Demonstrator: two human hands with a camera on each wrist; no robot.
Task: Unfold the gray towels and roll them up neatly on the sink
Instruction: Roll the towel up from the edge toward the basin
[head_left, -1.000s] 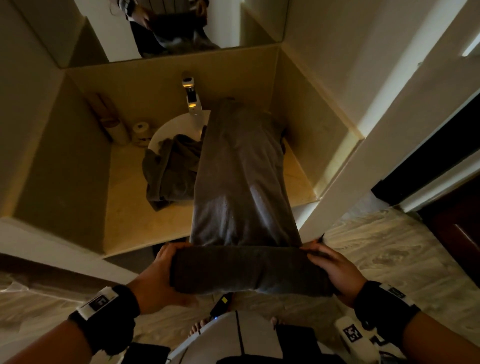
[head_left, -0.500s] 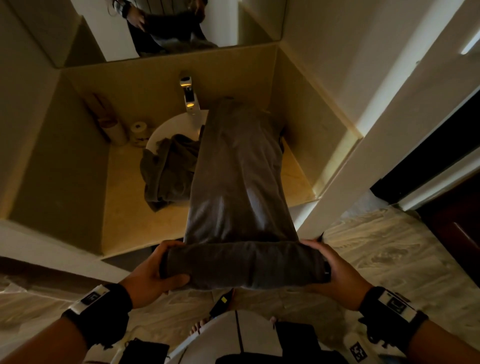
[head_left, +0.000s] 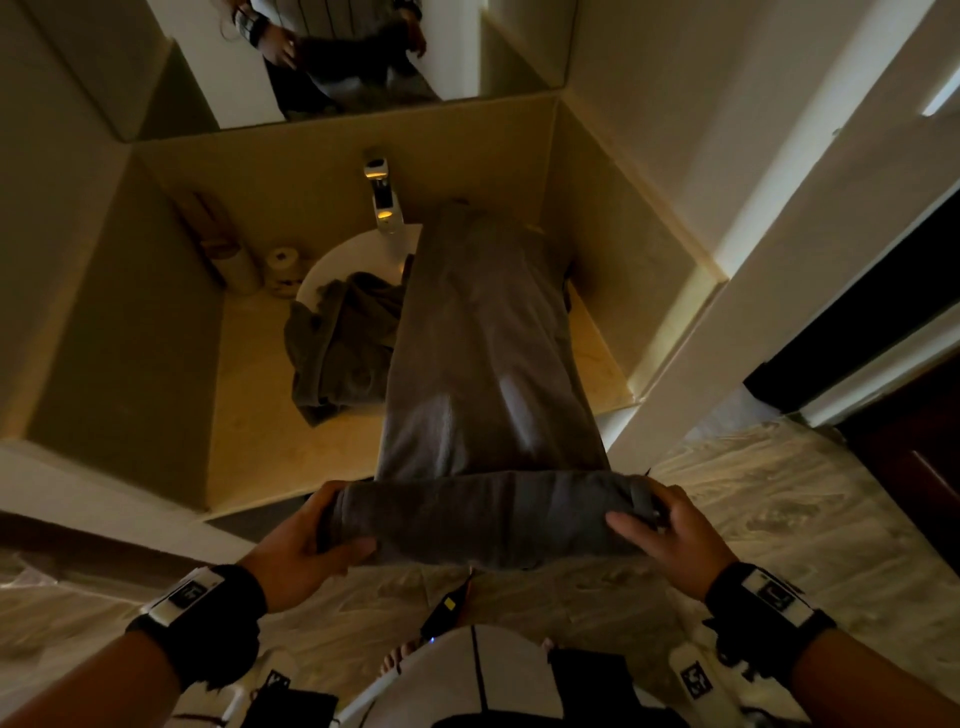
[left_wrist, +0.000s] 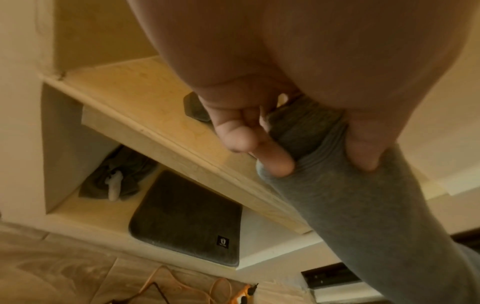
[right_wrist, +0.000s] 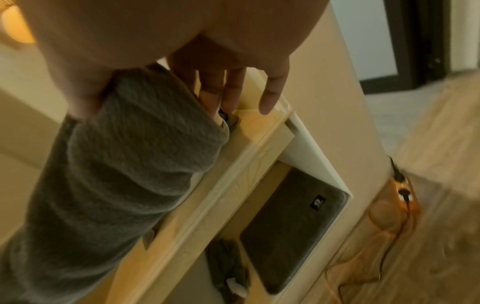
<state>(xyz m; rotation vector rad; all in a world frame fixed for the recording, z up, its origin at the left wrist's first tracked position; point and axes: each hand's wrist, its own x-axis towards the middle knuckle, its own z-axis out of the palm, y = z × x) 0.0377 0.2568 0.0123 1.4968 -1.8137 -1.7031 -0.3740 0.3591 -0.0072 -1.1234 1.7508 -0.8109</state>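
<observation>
Both hands are on it: I've got my left hand (head_left: 301, 545) curled round the left end of the long gray terry towel (head_left: 483, 374), thumb on the near face, and my right hand (head_left: 670, 535) wrapped over the right end, thumb on the near face, little finger sticking out straight in the right wrist view. That towel's near end is a thick roll at the front lip of the pale yellow stone counter (head_left: 249, 415), and its flat length runs away across the counter toward the back wall, covering the right part of the white round basin (head_left: 337, 254). A second crumpled gray towel (head_left: 337, 348) lies heaped half in the basin, just left of the flat strip, below the chrome tap (head_left: 384, 202).
</observation>
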